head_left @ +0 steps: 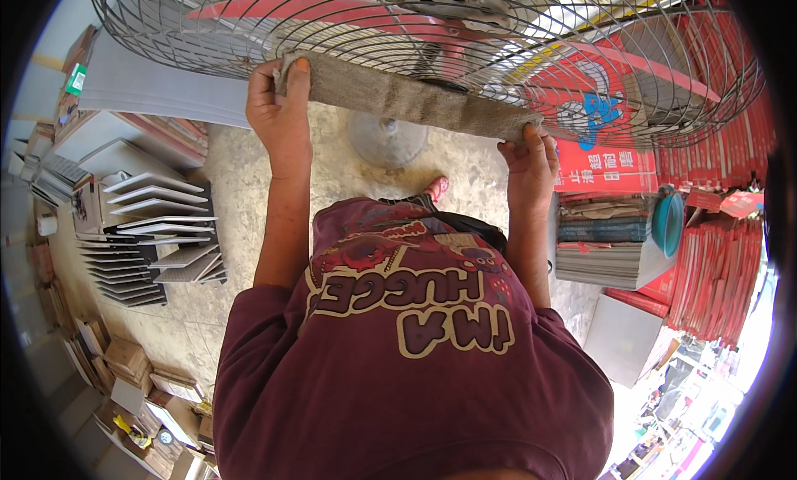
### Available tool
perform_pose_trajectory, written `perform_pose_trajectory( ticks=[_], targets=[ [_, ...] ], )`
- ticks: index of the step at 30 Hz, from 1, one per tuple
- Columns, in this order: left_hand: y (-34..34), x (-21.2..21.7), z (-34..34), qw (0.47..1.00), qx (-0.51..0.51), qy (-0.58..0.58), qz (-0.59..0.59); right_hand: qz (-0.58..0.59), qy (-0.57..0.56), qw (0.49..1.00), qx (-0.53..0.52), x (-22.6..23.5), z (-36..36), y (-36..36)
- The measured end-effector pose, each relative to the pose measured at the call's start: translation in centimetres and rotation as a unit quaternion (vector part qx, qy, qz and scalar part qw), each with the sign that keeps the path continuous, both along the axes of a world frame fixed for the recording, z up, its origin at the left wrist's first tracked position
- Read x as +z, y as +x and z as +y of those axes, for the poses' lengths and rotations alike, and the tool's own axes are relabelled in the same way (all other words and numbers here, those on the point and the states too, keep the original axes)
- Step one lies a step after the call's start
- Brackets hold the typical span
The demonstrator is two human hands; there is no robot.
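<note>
A folded grey-brown cloth [415, 96] is stretched in a long strip between my hands, in front of a large fan's wire cage [349, 44]. My left hand [281, 98] pinches its left end, thumb on top. At the lower right end, my right hand [531, 152] grips the other corner between thumb and fingers. Behind the wires show the fan's pink blades [332, 11]. The cloth lies close against the cage's lower rim; whether it touches the wires I cannot tell. Below it stands the fan's round grey base [387, 140] on the floor.
Stacked tiles [158, 231] stand in a rack on the left, with cardboard boxes [126, 360] lower down. Red printed cartons [606, 165] and red stacks [722, 272] fill the right, beside a teal basin [667, 223]. Stained concrete floor [241, 198] lies between.
</note>
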State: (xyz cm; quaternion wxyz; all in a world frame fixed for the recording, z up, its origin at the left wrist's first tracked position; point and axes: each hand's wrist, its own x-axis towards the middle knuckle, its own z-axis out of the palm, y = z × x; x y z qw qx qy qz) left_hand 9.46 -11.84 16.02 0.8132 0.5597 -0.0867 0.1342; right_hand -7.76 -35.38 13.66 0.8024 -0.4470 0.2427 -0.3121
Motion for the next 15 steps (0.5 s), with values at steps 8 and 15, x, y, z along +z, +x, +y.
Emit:
perform_pose_trajectory(
  ticks=[8,15],
  targets=[
    [-2.0,-4.0,-3.1,0.98,-0.161,0.055,0.104,-0.034,-0.04,0.996,-0.073,0.9,-3.1,-1.3],
    [-4.6,-5.7,-5.8,0.949,-0.263,0.078,0.157,-0.052,-0.119,0.98,-0.149,3.9,-5.0,-3.1]
  ],
)
